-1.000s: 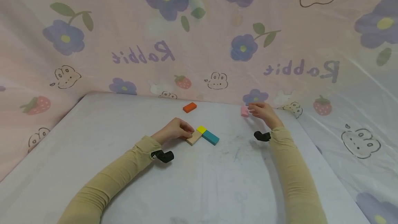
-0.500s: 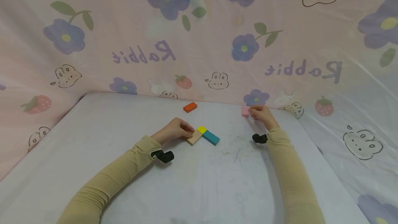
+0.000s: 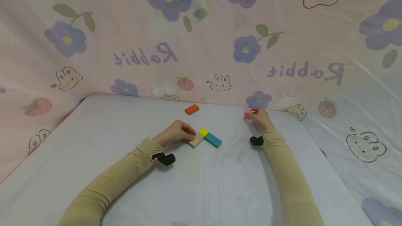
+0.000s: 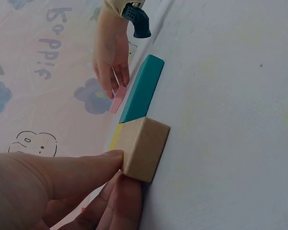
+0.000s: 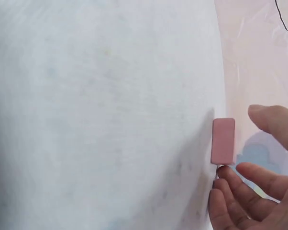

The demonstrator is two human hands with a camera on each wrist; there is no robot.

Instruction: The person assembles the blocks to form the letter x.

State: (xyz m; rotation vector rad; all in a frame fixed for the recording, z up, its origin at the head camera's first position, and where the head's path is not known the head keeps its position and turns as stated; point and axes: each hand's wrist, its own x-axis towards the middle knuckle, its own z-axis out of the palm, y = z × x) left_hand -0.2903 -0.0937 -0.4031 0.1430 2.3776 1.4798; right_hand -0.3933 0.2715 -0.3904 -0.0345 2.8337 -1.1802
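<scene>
My left hand point(image 3: 176, 131) pinches a plain wooden block point(image 3: 196, 140) lying on the white table, thumb on one side and fingers on another. A small yellow block point(image 3: 203, 132) sits against the wooden block's far end, mostly hidden in the left wrist view. Beside it, a teal block point(image 3: 213, 140) runs off at an angle, its end close to the yellow one. Near the table's far edge, my right hand point(image 3: 260, 117) is at a pink block point(image 5: 223, 141). In the right wrist view its thumb stands apart from the pink block, and its relaxed fingertips are right at the block's lower end.
An orange block point(image 3: 192, 109) lies farther back, near the table's rear edge. A printed curtain point(image 3: 201, 44) with flowers and rabbits hangs behind and along the sides of the table point(image 3: 150, 198).
My right hand has lowered and shifted left, closing in on the pink block. The left hand and the wooden, yellow, teal and orange blocks stay where they were.
</scene>
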